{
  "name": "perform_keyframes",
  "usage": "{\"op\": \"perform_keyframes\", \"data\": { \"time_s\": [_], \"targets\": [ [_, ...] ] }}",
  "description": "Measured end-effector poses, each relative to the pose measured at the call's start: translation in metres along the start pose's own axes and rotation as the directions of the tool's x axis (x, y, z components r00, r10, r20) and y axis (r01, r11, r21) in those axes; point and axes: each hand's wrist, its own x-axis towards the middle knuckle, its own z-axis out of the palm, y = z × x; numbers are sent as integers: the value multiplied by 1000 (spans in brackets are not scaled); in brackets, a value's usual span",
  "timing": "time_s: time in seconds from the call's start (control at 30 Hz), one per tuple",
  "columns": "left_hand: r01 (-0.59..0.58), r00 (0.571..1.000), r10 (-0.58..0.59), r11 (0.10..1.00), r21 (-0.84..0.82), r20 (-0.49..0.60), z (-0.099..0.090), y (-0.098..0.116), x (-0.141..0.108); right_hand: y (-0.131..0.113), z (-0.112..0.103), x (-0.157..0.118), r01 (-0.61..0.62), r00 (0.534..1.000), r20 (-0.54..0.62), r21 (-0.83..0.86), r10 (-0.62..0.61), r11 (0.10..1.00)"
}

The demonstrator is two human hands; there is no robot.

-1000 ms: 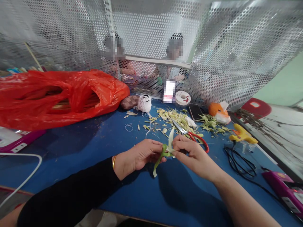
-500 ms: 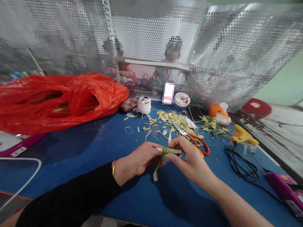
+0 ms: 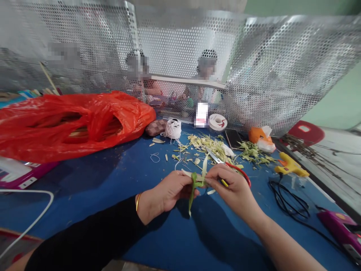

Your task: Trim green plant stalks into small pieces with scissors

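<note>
Between my two hands is a small piece of folded green leaf strips (image 3: 194,185), with one end hanging down and a pale strip sticking up. My left hand (image 3: 170,190), with a gold bangle at the wrist, pinches its left side. My right hand (image 3: 229,184) is closed on the strip's right end, thumb against fingers. Just beyond the right hand lie scissors (image 3: 239,170) with red handles, partly covered by that hand. A heap of leaf scraps (image 3: 208,145) is spread behind the scissors.
On the blue table (image 3: 93,180) are a red plastic bag (image 3: 135,109), white string (image 3: 172,129), a ribbon spool (image 3: 218,122), a dark phone (image 3: 233,138), an orange tissue holder (image 3: 261,139), a yellow glue gun (image 3: 291,165) with black cord and a purple power strip (image 3: 338,229). People sit behind a perforated screen (image 3: 180,49).
The leaf piece has turned in my fingers, and a pale strip now stands upright beside my right fingertips. My right hand has shifted slightly right. The view has tilted a little.
</note>
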Motion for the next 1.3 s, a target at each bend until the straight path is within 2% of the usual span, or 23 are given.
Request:
{"op": "perform_keyframes", "data": {
  "time_s": [0.1,0.23,0.33,0.57,0.7,0.8,0.87,0.97,1.07,1.13,1.2,1.3],
  "targets": [
    [-10,999,10,1000,1,50,1,0,-2,-2,4,-2,20,1000,-7,-53,-20,998],
    [-23,998,24,1000,-15,55,4,0,-5,-3,12,-6,54,996,-64,-110,-61,992],
    [-45,997,46,999,-12,54,6,0,-5,-5,15,-7,58,995,-81,-68,-63,996],
    [-47,998,47,999,-4,-51,7,6,-7,-3,7,1,-41,998,59,259,26,965],
    [-44,996,47,998,49,-80,7,6,-7,5,14,0,-150,988,25,315,150,937],
    [-59,994,69,993,101,-90,8,4,-7,5,19,0,-198,975,-39,280,217,939],
    [-55,992,67,992,111,-108,10,6,-4,2,18,4,-159,980,-88,202,180,966],
    [-62,990,74,993,98,-121,13,17,2,-3,10,17,-47,992,-111,92,57,995],
    [-126,983,138,987,100,-123,16,34,9,-2,-1,34,51,995,-89,99,-43,994],
    [-167,976,179,980,110,-119,17,43,14,2,-5,44,78,992,-105,142,-63,987],
    [-191,972,205,974,122,-112,16,45,18,7,-4,50,57,992,-124,195,-33,979],
    [-168,978,185,974,153,-101,13,39,24,14,3,53,-75,988,-115,260,108,963]
  ]
}}
